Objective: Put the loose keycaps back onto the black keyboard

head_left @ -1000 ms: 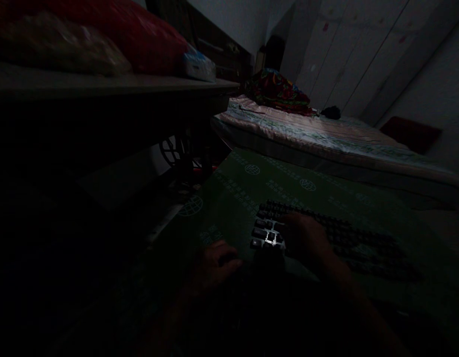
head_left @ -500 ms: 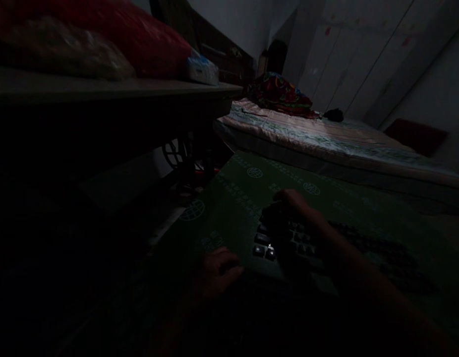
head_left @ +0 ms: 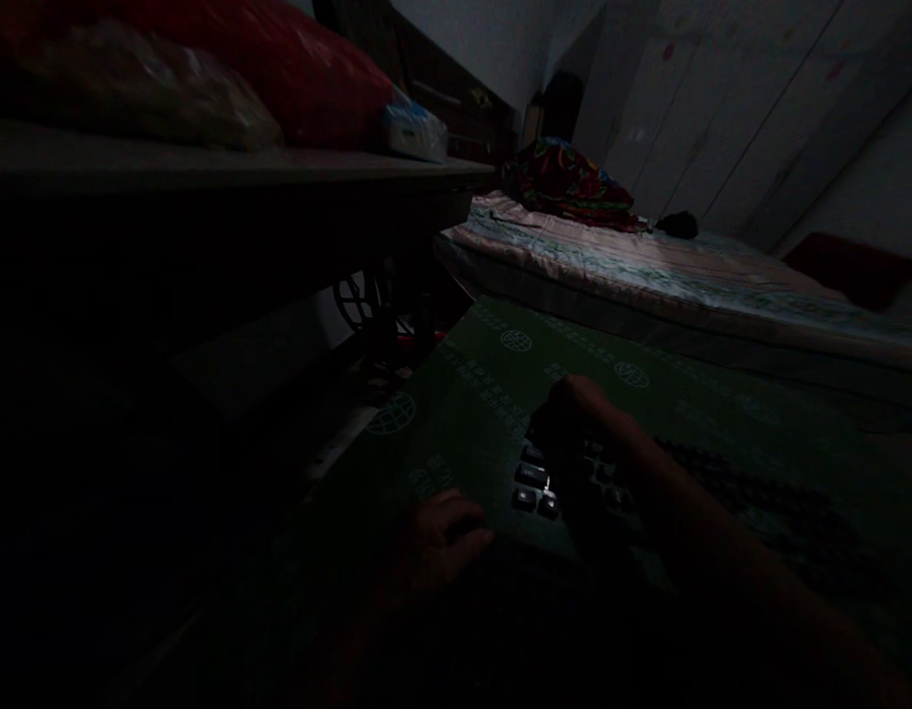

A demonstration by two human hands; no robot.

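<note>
A dark keyboard (head_left: pixel 534 487) lies on a green printed sheet (head_left: pixel 492 379) in very dim light. My right hand (head_left: pixel 585 414) reaches across the keyboard and rests knuckles-up on its far left corner. Its fingertips are lost in shadow, so I cannot tell whether they grip anything. My left hand (head_left: pixel 433 547) rests on the sheet beside the keyboard's near left corner. Its fingers are curled inward, and whatever may be inside them is hidden in the dark.
A low bed (head_left: pixel 648 271) with a pale cover and a bundle of colourful cloth (head_left: pixel 566 182) lies beyond the sheet. To the left stands a treadle table (head_left: pixel 241 172) with a red bag (head_left: pixel 300 79) on top and an iron wheel (head_left: pixel 357 295) underneath.
My right hand has moved from the keys near the keyboard's left end up to its far left corner. My left hand has stayed put. The view has shifted slightly.
</note>
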